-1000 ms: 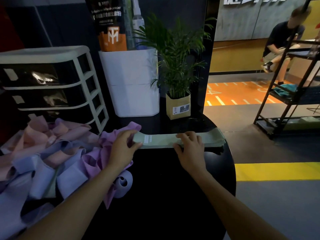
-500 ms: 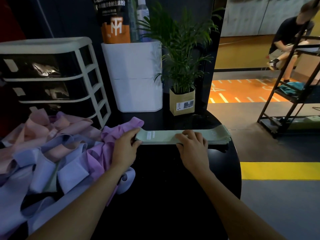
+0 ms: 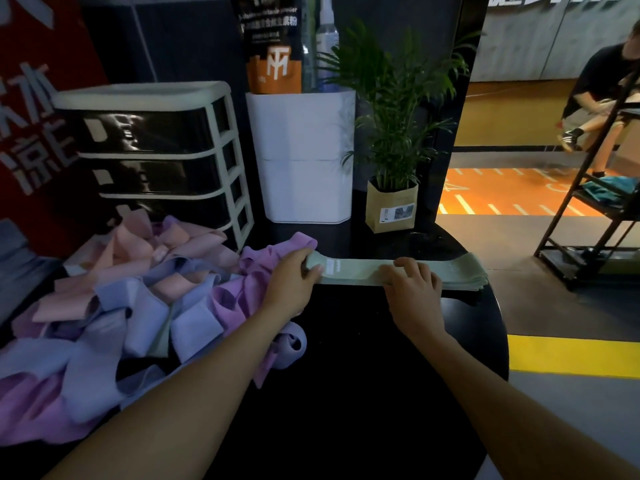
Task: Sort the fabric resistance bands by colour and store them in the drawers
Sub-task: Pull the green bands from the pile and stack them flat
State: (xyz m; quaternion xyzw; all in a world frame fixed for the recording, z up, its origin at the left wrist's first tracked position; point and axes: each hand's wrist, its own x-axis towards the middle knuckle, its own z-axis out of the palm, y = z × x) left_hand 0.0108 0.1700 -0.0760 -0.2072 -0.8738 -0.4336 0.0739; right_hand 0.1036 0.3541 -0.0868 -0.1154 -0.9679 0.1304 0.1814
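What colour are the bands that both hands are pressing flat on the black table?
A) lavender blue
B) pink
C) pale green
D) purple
C: the left hand and the right hand both rest on the flat stack of pale green bands, while the pink, lavender and purple ones lie in the loose pile to the left.
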